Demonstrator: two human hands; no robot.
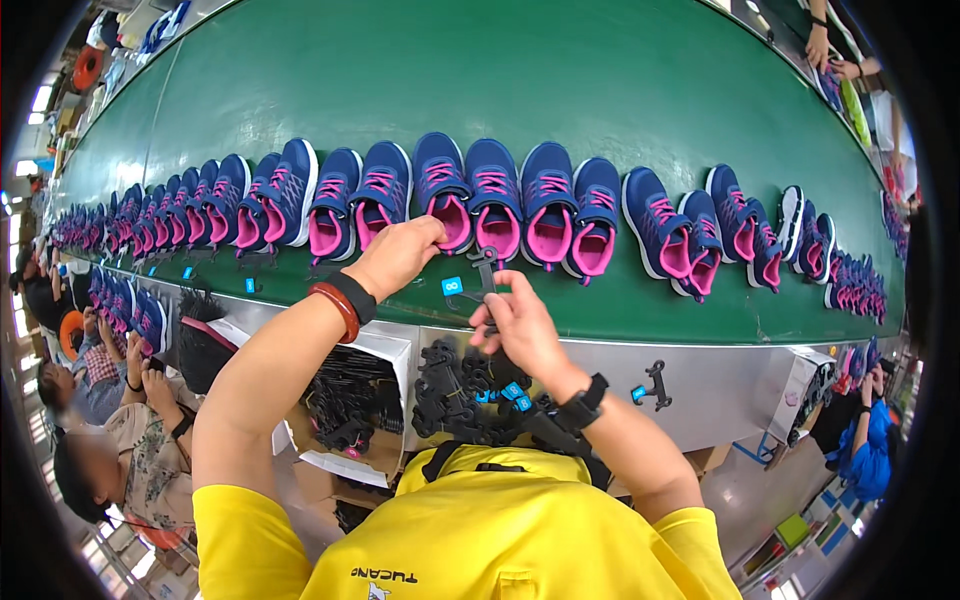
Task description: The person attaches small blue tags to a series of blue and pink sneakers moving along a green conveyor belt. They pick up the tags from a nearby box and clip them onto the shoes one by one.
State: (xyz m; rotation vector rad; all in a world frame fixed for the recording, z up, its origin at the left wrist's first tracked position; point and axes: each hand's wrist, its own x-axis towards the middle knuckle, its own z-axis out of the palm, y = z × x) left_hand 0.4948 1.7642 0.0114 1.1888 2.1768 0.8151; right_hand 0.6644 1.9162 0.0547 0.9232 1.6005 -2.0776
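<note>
From our hands, the shoe row (547, 190) spans nine to three o'clock. Our right hand (508, 312) closes on a black hanger (487, 272); our left hand (400, 257) bunches at a twelve-o'clock shoe (437, 175), its grip unclear to us. Hangers heap (450, 398) at six, a carton (388, 347) crowds seven, a loose hanger (657, 385) lies at four.

navy shoes (492, 190) along green table (500, 70)
</note>
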